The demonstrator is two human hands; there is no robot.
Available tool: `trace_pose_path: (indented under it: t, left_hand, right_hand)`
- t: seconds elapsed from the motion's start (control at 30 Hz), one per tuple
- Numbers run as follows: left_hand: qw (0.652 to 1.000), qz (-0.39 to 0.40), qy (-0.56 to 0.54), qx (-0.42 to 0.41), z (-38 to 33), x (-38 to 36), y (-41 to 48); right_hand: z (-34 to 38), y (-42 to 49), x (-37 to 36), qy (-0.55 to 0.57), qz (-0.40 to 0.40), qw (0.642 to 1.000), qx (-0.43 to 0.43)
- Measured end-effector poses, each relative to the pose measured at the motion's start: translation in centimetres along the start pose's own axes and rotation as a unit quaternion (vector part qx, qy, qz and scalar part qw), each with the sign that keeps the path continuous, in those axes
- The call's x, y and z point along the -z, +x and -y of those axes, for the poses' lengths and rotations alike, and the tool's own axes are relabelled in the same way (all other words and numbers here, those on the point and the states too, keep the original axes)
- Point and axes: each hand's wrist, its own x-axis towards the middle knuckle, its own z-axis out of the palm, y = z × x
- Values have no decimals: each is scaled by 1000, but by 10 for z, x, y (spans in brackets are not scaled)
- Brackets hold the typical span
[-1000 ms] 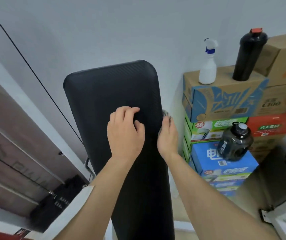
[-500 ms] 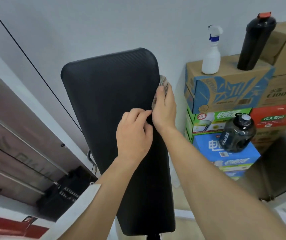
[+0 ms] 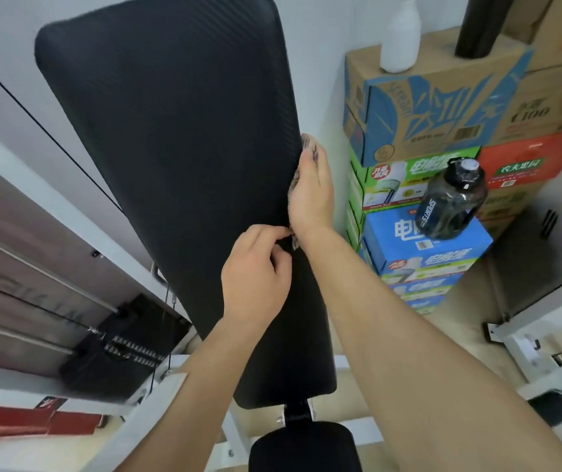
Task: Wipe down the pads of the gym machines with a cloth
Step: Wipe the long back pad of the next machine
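A long black back pad (image 3: 177, 137) of a gym bench runs up the middle of the view, tilted upright. My right hand (image 3: 312, 192) presses a small patterned cloth (image 3: 308, 144) flat against the pad's right edge; only scraps of the cloth show around the fingers. My left hand (image 3: 255, 277) lies on the pad just below it, its fingertips pinching the cloth's lower corner by my right wrist. A second black seat pad (image 3: 303, 444) sits at the bottom.
Stacked drink cartons (image 3: 419, 107) stand to the right, bearing a white spray bottle (image 3: 400, 35), a black shaker bottle (image 3: 480, 25) and a dark sports jug (image 3: 451, 199). A weight stack (image 3: 119, 349) and cable (image 3: 48, 137) are on the left. White machine frame (image 3: 538, 321) lies at lower right.
My right hand slid with the cloth along the pad's right edge. My left hand shifted down and right and now pinches the cloth's corner. The view dropped closer to the pad.
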Motion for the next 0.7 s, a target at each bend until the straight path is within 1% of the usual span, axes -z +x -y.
trace_pose_path:
  t: [0.1, 0.23, 0.3, 0.37, 0.4, 0.43, 0.5, 0.57, 0.63, 0.7]
  left_hand:
    - [999, 3, -15, 36, 12, -8, -18]
    - [998, 41, 0, 56, 35, -32, -59]
    - [995, 74, 0, 60, 44, -47, -81]
    - [992, 109, -2, 69, 50, -55, -97]
    - [990, 120, -3, 74, 51, -56, -101]
    - [989, 126, -7, 77, 50, -56, -103]
    - [990, 120, -18, 73, 47, -53, -99]
    - [992, 97, -35, 71, 43, -52, -92]
    - [993, 84, -49, 71, 40, -56, -90]
    - [992, 90, -53, 72, 41, -67, -98]
  right_hand:
    - [-35, -18, 12, 29, -11, 999, -32]
    - [-135, -66, 37, 9, -37, 987, -153]
    - [-178, -88, 48, -9, -45, 980, -194]
    - [-189, -94, 51, -4, -45, 974, -223]
    - [-181, -89, 50, -2, -46, 973, -226]
    - [-165, -81, 48, 0, -42, 977, -208]
    - [-123, -60, 40, 4, -22, 990, -140]
    - [-98, -49, 32, 13, -8, 996, -82]
    - [-107, -52, 33, 7, 3, 998, -65]
    - [-144, -64, 42, -7, 0, 996, -91]
